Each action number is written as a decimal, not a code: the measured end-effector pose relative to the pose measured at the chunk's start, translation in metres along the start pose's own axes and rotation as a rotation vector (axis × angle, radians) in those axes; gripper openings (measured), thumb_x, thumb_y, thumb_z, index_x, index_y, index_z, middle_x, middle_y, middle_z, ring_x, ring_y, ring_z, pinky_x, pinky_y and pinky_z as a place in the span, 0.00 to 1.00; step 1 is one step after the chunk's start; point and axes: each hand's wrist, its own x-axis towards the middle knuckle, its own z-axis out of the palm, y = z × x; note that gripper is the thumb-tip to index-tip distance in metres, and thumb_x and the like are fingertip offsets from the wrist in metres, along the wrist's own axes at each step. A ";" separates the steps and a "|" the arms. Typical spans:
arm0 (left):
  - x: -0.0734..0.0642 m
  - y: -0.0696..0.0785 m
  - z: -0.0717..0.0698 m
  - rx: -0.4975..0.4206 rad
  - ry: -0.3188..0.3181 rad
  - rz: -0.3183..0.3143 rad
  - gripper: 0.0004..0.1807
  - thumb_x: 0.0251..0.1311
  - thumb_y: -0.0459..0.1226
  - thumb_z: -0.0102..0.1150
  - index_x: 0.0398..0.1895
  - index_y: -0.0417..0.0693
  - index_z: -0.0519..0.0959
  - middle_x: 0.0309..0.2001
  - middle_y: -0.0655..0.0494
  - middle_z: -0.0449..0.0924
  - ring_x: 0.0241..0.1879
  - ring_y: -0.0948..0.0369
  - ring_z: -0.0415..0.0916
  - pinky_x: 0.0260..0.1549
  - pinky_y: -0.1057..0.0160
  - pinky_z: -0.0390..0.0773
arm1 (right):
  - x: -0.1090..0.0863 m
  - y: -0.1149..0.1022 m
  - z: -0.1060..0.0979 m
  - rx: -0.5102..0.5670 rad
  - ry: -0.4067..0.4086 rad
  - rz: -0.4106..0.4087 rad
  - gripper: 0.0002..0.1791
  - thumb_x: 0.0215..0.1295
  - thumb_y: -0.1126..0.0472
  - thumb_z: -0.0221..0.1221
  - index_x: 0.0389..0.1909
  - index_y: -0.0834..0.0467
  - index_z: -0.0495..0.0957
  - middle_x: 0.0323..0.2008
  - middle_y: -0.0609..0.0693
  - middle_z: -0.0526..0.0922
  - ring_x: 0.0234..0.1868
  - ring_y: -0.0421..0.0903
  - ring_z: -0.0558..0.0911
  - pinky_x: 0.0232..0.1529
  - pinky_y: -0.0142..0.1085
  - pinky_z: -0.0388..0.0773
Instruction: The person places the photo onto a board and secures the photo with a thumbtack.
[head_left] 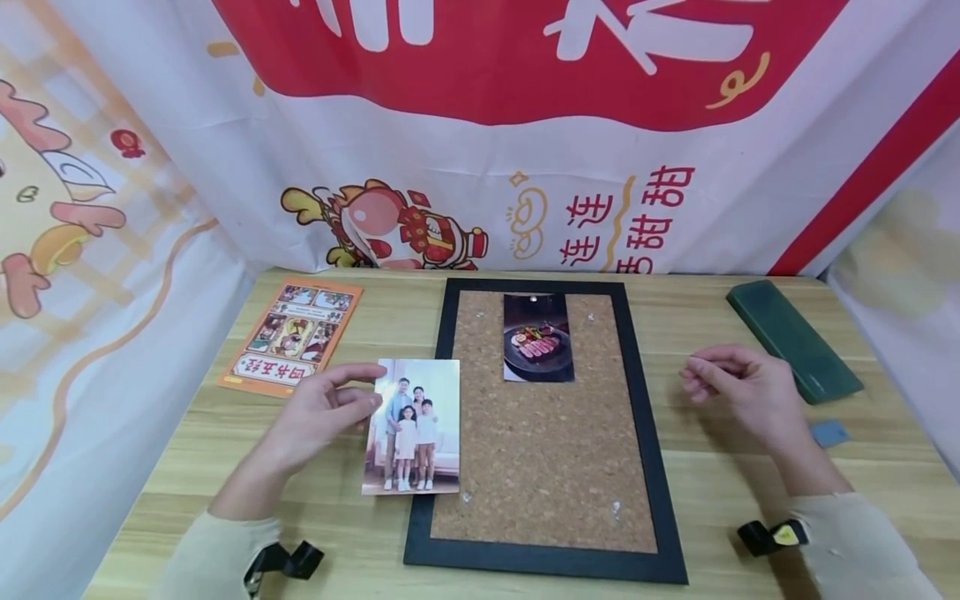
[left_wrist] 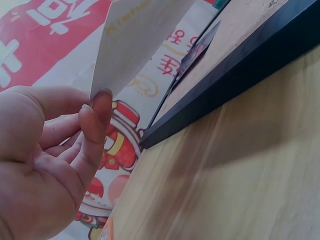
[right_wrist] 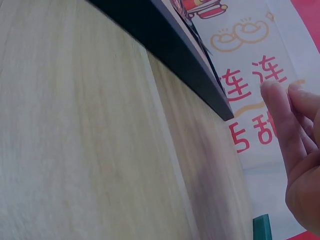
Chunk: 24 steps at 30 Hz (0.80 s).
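Sleeves and wrist straps sit closest, at the near edge of the wooden worktop. Left hand pinches the family photo by its left edge, thumb and fingers curled on it; the print hangs just over the left border of the cork board, its right side overlapping the black frame. Right hand hovers off the board's right side, fingers loosely curled and gripping nothing, with bare wood between it and the frame. Just beside that wrist lies a small blue piece. On the cork a few pins show near the lower edge, and open cork fills the middle. Further up, a food photo is fixed near the top edge. Orange booklet lies far left, green case far right, and the banner hangs behind.
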 end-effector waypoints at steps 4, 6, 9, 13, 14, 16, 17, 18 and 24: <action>0.004 0.002 0.009 0.020 0.004 -0.011 0.26 0.74 0.36 0.65 0.72 0.42 0.76 0.59 0.39 0.87 0.47 0.64 0.89 0.46 0.65 0.88 | 0.001 -0.005 0.001 0.024 -0.051 0.037 0.19 0.81 0.58 0.60 0.59 0.70 0.83 0.37 0.36 0.93 0.36 0.36 0.93 0.37 0.34 0.89; 0.007 0.003 0.014 0.019 -0.003 -0.011 0.26 0.74 0.36 0.65 0.72 0.42 0.76 0.56 0.39 0.89 0.46 0.63 0.90 0.46 0.64 0.88 | 0.001 -0.008 0.002 0.035 -0.085 0.043 0.20 0.82 0.58 0.58 0.61 0.70 0.82 0.40 0.38 0.94 0.38 0.37 0.93 0.39 0.34 0.90; 0.010 0.004 0.021 0.014 -0.017 -0.001 0.26 0.74 0.35 0.65 0.72 0.40 0.75 0.52 0.40 0.90 0.45 0.61 0.90 0.45 0.61 0.89 | 0.001 -0.012 0.005 0.050 -0.125 0.019 0.20 0.83 0.59 0.57 0.63 0.70 0.80 0.43 0.40 0.94 0.40 0.37 0.93 0.40 0.35 0.90; 0.015 0.006 0.031 0.000 -0.027 -0.001 0.26 0.73 0.35 0.66 0.72 0.41 0.75 0.50 0.42 0.90 0.44 0.60 0.90 0.44 0.59 0.89 | 0.003 -0.014 0.009 0.093 -0.138 -0.027 0.18 0.83 0.62 0.56 0.63 0.71 0.77 0.44 0.42 0.94 0.41 0.37 0.93 0.40 0.36 0.90; 0.016 0.006 0.034 -0.006 -0.030 -0.002 0.26 0.73 0.35 0.66 0.72 0.41 0.76 0.50 0.42 0.90 0.43 0.60 0.89 0.44 0.59 0.89 | 0.003 -0.015 0.010 0.104 -0.137 -0.032 0.18 0.83 0.62 0.56 0.63 0.71 0.76 0.44 0.42 0.94 0.42 0.37 0.93 0.40 0.36 0.90; 0.019 0.008 0.039 -0.024 -0.042 -0.006 0.26 0.72 0.34 0.66 0.72 0.41 0.76 0.48 0.42 0.90 0.42 0.60 0.89 0.41 0.59 0.89 | 0.003 -0.017 0.011 0.117 -0.134 -0.026 0.18 0.83 0.61 0.57 0.62 0.71 0.75 0.45 0.42 0.94 0.42 0.37 0.93 0.40 0.36 0.90; 0.021 0.009 0.042 -0.027 -0.050 -0.006 0.26 0.72 0.34 0.65 0.72 0.41 0.76 0.47 0.42 0.91 0.41 0.59 0.89 0.40 0.59 0.88 | 0.003 -0.018 0.012 0.117 -0.133 -0.022 0.18 0.83 0.61 0.57 0.61 0.70 0.75 0.45 0.41 0.94 0.42 0.37 0.93 0.40 0.36 0.90; 0.022 0.010 0.045 -0.035 -0.062 -0.004 0.26 0.72 0.34 0.65 0.71 0.40 0.76 0.46 0.42 0.91 0.40 0.59 0.89 0.38 0.59 0.88 | 0.003 -0.019 0.013 0.120 -0.135 -0.019 0.18 0.83 0.61 0.57 0.61 0.70 0.75 0.45 0.42 0.94 0.42 0.37 0.93 0.40 0.36 0.90; 0.030 0.014 0.065 -0.033 -0.133 0.003 0.24 0.71 0.32 0.65 0.69 0.40 0.77 0.42 0.46 0.91 0.40 0.58 0.88 0.33 0.64 0.83 | 0.000 -0.030 0.022 0.107 -0.176 -0.054 0.16 0.82 0.62 0.58 0.59 0.70 0.76 0.48 0.56 0.94 0.41 0.39 0.93 0.39 0.36 0.90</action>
